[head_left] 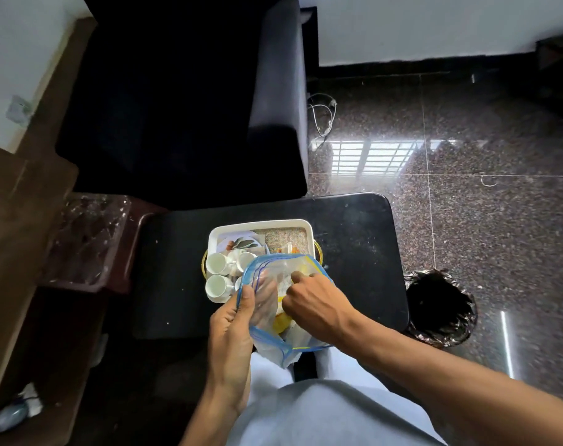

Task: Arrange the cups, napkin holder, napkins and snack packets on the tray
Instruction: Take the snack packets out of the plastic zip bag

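Note:
A white tray (260, 224) with a printed base sits on a low black table (354, 252). Several white cups (216, 263) stand at its left side, and a pale napkin holder (288, 247) shows behind the bag. I hold a clear zip bag (275, 268) with a blue rim over the tray's near end. My left hand (230, 329) grips the bag's left edge, thumb on the rim. My right hand (315, 305) reaches into the bag's mouth with curled fingers. Yellow snack packets (281, 320) show through the plastic; what the fingers hold is hidden.
A dark armchair (183, 101) stands behind the table. A bin lined with a black bag (441, 307) sits on the polished floor at the table's right. A brown shelf unit with a glass-topped stand (87, 239) is on the left. White cables (322, 114) lie by the chair.

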A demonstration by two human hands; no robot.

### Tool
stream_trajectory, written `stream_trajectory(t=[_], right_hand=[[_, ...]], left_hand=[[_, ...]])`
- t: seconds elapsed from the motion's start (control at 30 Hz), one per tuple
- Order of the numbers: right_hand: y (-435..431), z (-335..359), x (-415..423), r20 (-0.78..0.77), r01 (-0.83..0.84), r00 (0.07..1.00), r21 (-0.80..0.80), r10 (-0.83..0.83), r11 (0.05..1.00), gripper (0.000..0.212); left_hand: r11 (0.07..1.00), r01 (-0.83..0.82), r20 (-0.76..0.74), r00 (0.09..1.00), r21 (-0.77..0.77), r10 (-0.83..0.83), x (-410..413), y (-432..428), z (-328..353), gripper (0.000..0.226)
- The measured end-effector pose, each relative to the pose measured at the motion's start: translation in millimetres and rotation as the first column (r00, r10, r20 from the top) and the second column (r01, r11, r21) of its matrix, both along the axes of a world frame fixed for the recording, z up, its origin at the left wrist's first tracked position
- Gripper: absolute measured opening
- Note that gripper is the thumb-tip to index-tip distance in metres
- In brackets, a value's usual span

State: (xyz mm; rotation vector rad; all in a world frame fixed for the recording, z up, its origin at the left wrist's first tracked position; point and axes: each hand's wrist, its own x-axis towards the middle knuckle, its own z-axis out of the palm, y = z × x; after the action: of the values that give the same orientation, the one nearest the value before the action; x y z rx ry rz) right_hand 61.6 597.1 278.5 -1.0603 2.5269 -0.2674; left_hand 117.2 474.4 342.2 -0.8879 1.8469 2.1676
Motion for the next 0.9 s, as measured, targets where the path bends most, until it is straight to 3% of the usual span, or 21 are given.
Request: stream_trajectory(t=[0.13,0.23,0.3,0.4,0.5,0.63,0.73,0.8,0.87,0.9], right_hand=[[6.8,3.8,-2.5,-0.060,-0.079,0.996,-0.214,0.067,0.974,0.014],[13.0,7.4,-2.8,-0.089,-0.075,0.995,-0.431,0.040,0.899,0.009],[14.2,10.2,-3.3,-0.147,-0.106,0.988,-0.494,0.037,0.863,0.010],[3.2,21.6,-4.8,-0.278,-0.232,0.956,-0.525,0.092,0.819,0.019],[-17.3,43.6,-4.6,-0.393,-0.343,0.907,-0.486,0.149,0.804,0.023],[-33.4,88.4,-10.0,-0.451,-0.335,0.886,-0.469,0.104,0.817,0.020],[-22.7,118.3,-18.0,-0.380,-0.159,0.920,-0.580,-0.093,0.799,0.030],[-9.8,128.3,-20.5,-0.296,0.089,0.876,-0.677,-0.381,0.731,0.024],[1.4,123.1,-20.9,-0.194,0.354,0.683,-0.755,-0.704,0.552,0.013],[6.8,112.6,-21.0,-0.058,0.470,0.577,-0.792,-0.814,0.389,0.010]], left_hand=[[0.999,-0.032,0.014,0.999,-0.038,0.033,0.5,-7.5,-1.1,0.034],[0.996,-0.032,0.015,0.999,-0.085,0.034,1.8,-16.5,-1.4,0.037],[0.994,-0.001,0.014,1.000,-0.106,0.002,3.5,-22.3,-3.5,0.037],[0.993,0.083,0.034,0.996,-0.089,-0.080,7.0,-33.4,-7.9,0.035],[0.987,0.160,0.073,0.984,0.034,-0.162,7.0,-53.6,-8.8,0.035],[0.973,0.150,0.094,0.981,0.178,-0.168,3.2,-90.9,-14.0,0.039],[0.966,0.093,0.107,0.987,0.243,-0.121,2.2,-119.0,-20.2,0.041],[0.955,0.095,0.104,0.986,0.282,-0.129,3.3,-134.5,-22.2,0.041],[0.943,0.094,0.105,0.985,0.318,-0.134,5.3,-149.1,-28.7,0.041],[0.938,0.090,0.105,0.986,0.334,-0.132,5.5,-153.4,-30.0,0.042]])
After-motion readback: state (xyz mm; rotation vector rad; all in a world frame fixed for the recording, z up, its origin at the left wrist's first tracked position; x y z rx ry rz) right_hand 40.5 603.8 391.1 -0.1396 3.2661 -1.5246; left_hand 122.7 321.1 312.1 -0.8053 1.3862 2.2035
